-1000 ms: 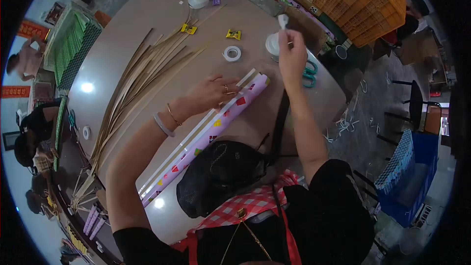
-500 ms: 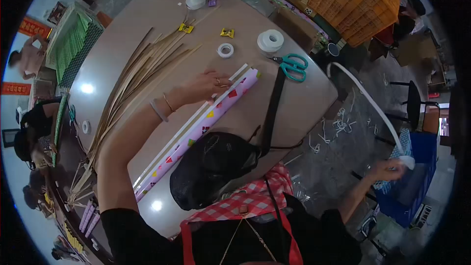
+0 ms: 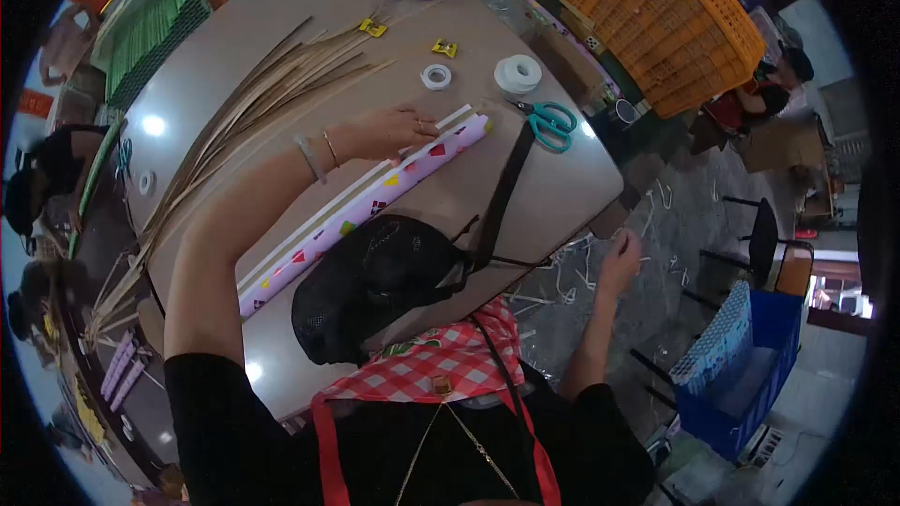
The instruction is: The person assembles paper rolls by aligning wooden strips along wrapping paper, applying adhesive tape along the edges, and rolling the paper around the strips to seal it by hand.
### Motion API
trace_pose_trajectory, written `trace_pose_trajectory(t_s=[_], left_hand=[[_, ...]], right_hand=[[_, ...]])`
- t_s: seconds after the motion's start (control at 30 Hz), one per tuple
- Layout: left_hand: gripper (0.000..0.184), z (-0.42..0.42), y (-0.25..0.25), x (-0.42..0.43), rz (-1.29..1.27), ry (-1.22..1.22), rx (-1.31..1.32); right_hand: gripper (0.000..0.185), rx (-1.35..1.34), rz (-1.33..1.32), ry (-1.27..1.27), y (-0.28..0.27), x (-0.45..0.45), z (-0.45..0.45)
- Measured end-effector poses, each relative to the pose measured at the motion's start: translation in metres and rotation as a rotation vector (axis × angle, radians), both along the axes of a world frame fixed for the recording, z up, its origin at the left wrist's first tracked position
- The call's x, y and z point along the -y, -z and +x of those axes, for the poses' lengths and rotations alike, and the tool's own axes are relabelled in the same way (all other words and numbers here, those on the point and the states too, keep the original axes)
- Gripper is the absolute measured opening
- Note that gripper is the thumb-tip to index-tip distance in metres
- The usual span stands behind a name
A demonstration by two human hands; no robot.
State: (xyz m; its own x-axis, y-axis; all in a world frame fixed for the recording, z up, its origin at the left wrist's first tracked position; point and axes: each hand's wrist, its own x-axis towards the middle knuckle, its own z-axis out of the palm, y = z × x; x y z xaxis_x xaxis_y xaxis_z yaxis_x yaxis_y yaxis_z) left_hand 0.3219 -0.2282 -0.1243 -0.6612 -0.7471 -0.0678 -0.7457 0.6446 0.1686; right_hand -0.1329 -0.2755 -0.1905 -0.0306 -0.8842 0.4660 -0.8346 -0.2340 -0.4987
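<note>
"Where's the patterned roll point(image 3: 373, 207)?"
"Centre of frame. My left hand point(image 3: 398, 132) lies at its upper end, fingers loosely spread. Right of centre, my right hand point(image 3: 620, 264) curls; I can't tell its grip."

remote count, landmark = patterned roll point(image 3: 366, 215), n = 1. just beside it i log one black mesh item point(image 3: 380, 272). near its upper end: one flat white ring point(image 3: 436, 77), two yellow packets point(image 3: 444, 48). teal scissors point(image 3: 551, 126): two pairs, one near that end, one well apart. well apart also: one orange basket point(image 3: 656, 23), one blue crate point(image 3: 741, 412). tan strips point(image 3: 253, 98): many, overlapping, exact n unreadable.
</note>
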Motion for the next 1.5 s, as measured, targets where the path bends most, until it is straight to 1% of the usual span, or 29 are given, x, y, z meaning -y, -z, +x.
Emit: trace_pose_trajectory(t_s=[0.07, 0.13, 0.2, 0.27, 0.3, 0.37, 0.4, 0.47, 0.5, 0.57, 0.63, 0.7, 0.73, 0.8, 0.83, 0.87, 0.93, 0.97, 1.0, 1.07, 1.1, 1.13, 1.23, 1.3, 1.37, 1.4, 1.43, 1.47, 1.5], left_hand=[[0.061, 0.0, 0.0, 0.002, 0.126, 0.012, 0.03], [0.061, 0.0, 0.0, 0.002, 0.116, -0.009, 0.062], [0.061, 0.002, -0.005, 0.003, 0.141, 0.033, 0.023], [0.058, 0.001, -0.004, 0.004, 0.117, 0.038, 0.05], [0.056, 0.002, -0.004, 0.004, 0.113, 0.059, 0.057], [0.053, 0.004, -0.006, 0.004, 0.142, 0.08, 0.044], [0.053, 0.004, -0.007, 0.004, 0.141, 0.077, 0.049], [0.055, 0.004, -0.005, 0.003, 0.14, 0.063, 0.044], [0.058, 0.005, -0.001, 0.003, 0.106, 0.077, -0.024], [0.059, 0.007, 0.001, 0.004, 0.126, 0.069, -0.023], [0.06, 0.006, -0.002, 0.004, 0.146, 0.061, -0.022], [0.059, 0.006, -0.002, 0.005, 0.141, 0.068, -0.016], [0.059, 0.006, -0.003, 0.006, 0.131, 0.052, -0.016], [0.055, 0.003, 0.007, 0.006, 0.166, -0.016, -0.092], [0.044, 0.001, 0.013, 0.007, 0.169, -0.077, -0.2], [0.044, -0.001, 0.018, 0.01, 0.163, -0.095, -0.207], [0.029, -0.006, 0.023, 0.017, 0.195, -0.212, -0.23], [0.018, -0.01, 0.024, 0.02, 0.245, -0.285, -0.329], [0.018, -0.012, 0.025, 0.021, 0.239, -0.304, -0.338], [0.014, -0.013, 0.022, 0.019, 0.152, -0.407, -0.571], [0.015, -0.012, 0.015, 0.02, 0.059, -0.515, -0.584], [0.014, -0.006, 0.01, 0.014, -0.02, -0.585, -0.647], [0.021, 0.022, -0.028, -0.034, -0.202, -0.746, -0.718], [0.022, 0.031, -0.054, -0.099, -0.236, -0.98, -0.681], [0.021, 0.042, -0.061, -0.174, -0.251, -1.078, -0.679], [0.02, 0.046, -0.057, -0.212, -0.251, -1.151, -0.648], [0.019, 0.05, -0.054, -0.248, -0.254, -1.22, -0.613], [0.019, 0.051, -0.053, -0.283, -0.151, -1.315, -0.54], [0.019, 0.051, -0.052, -0.311, -0.052, -1.405, -0.467]], right_hand=[[0.015, 0.105, -0.077, -0.218, -0.053, 0.027, 0.055], [0.012, 0.061, -0.105, -0.582, -0.077, 0.041, 0.113], [0.013, 0.013, -0.187, -0.906, -0.08, 0.034, 0.177], [0.014, -0.099, -0.138, -1.094, -0.068, 0.024, 0.223], [0.014, -0.095, -0.145, -1.099, -0.058, 0.023, 0.238], [0.015, -0.262, -0.01, -1.217, -0.045, 0.025, 0.26], [0.015, -0.258, -0.014, -1.22, -0.044, 0.028, 0.263], [0.013, -0.341, 0.118, -1.085, -0.044, 0.036, 0.267], [0.013, -0.343, 0.115, -1.089, -0.04, 0.044, 0.268], [0.014, -0.396, 0.086, -0.947, -0.031, 0.065, 0.265], [0.014, -0.39, 0.026, -0.926, -0.032, 0.078, 0.259], [0.012, -0.113, 0.115, -0.83, -0.044, 0.079, 0.252], [0.011, 0.03, 0.095, -0.838, -0.051, 0.077, 0.248], [0.013, 0.0, 0.08, -0.869, -0.067, 0.072, 0.235], [0.016, -0.023, 0.071, -0.881, -0.071, 0.069, 0.229], [0.013, 0.018, 0.008, -0.922, -0.066, 0.065, 0.224], [0.012, -0.017, -0.013, -0.955, -0.067, 0.053, 0.214], [0.011, -0.046, -0.029, -0.969, -0.068, 0.048, 0.209], [0.011, -0.044, 0.027, -0.999, -0.069, 0.045, 0.205], [0.012, -0.083, 0.101, -1.004, -0.07, 0.039, 0.197], [0.013, -0.116, 0.174, -0.987, -0.071, 0.038, 0.193], [0.014, -0.102, 0.146, -1.008, -0.071, 0.037, 0.188], [0.013, -0.114, 0.068, -1.061, -0.067, 0.042, 0.173], [0.011, -0.096, 0.024, -1.095, -0.062, 0.046, 0.169], [0.011, -0.181, 0.007, -1.134, -0.07, 0.043, 0.174], [0.01, -0.14, 0.174, -1.149, -0.08, 0.037, 0.182], [0.01, -0.135, 0.112, -1.185, -0.08, 0.033, 0.192], [0.01, -0.127, 0.046, -1.217, -0.081, 0.029, 0.203], [0.011, -0.287, 0.054, -1.226, -0.091, 0.022, 0.214]])
